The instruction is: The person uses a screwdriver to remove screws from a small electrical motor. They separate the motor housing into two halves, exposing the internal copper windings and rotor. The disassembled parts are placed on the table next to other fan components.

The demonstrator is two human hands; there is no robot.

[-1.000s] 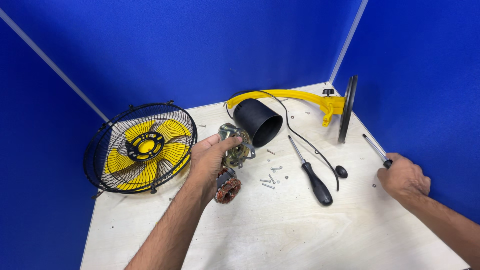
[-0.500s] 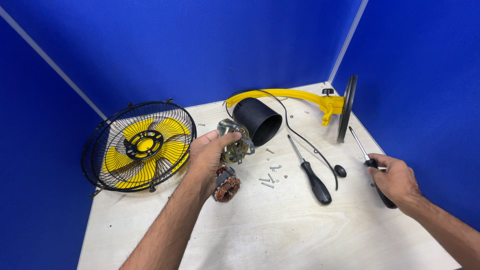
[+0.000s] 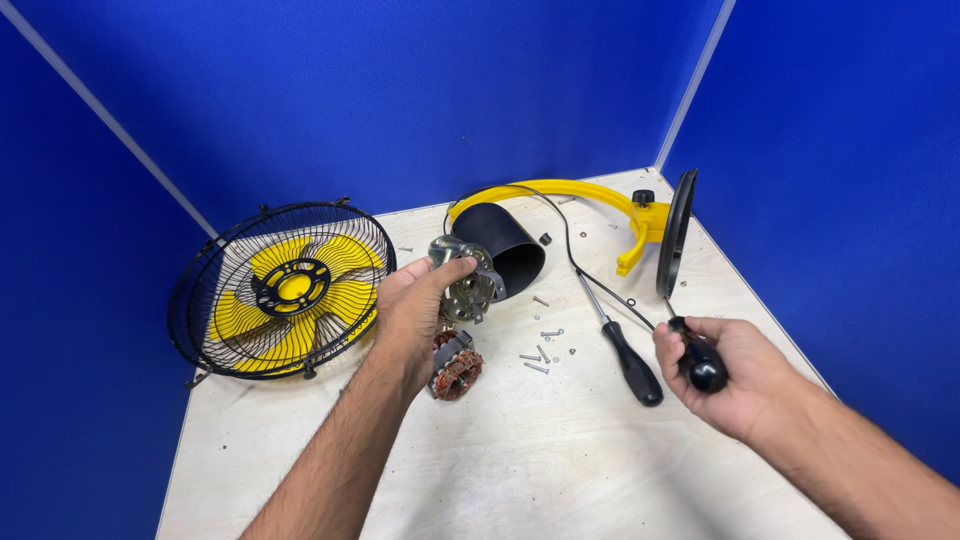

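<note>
My left hand (image 3: pixel 415 312) grips a grey metal motor housing (image 3: pixel 465 283) and holds it up above the table. Just below it a copper-wound stator (image 3: pixel 456 365) lies on the wood. My right hand (image 3: pixel 728 372) is closed on the black handle of a screwdriver (image 3: pixel 696 355), lifted off the table at the right, its thin shaft pointing away toward the fan base. A second black-handled screwdriver (image 3: pixel 624 346) lies flat between my two hands.
A black wire fan cage with yellow blades (image 3: pixel 285 290) leans at the left. A black cylindrical cover (image 3: pixel 512 248), a yellow curved stand (image 3: pixel 590 196) with a black round base (image 3: pixel 678 232) and a black cord sit at the back. Several loose screws (image 3: pixel 545 350) dot the wooden table (image 3: pixel 560 470).
My right hand picked the screwdriver up from the table's right edge and brought it inward and up. My left hand keeps the motor housing almost still.
</note>
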